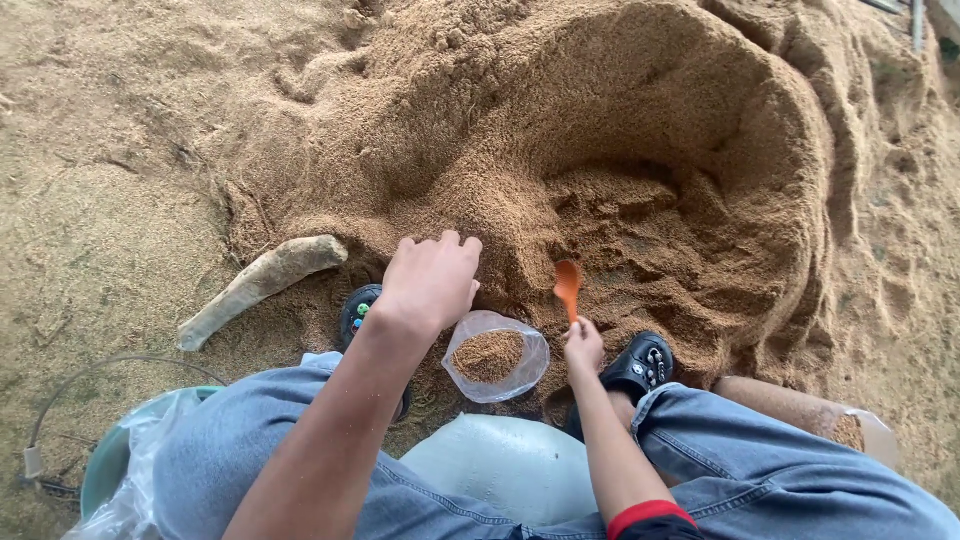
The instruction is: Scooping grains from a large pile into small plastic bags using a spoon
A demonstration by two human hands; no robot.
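A clear plastic bag [495,357], round-mouthed and part-filled with brown sawdust, stands between the knees.

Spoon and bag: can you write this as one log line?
left hand: on sawdust heap | right hand: holds orange spoon | clear bag: open, part-filled

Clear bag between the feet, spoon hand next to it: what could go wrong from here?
1. The clear bag stands unheld, mouth open; the left hand is on the sawdust pile, so the bag may slump and spill.
2. The right hand holds the orange spoon by its handle end; a loaded scoop could tip before reaching the bag.
3. The pile's cut wall is steep and might slide onto the bag.
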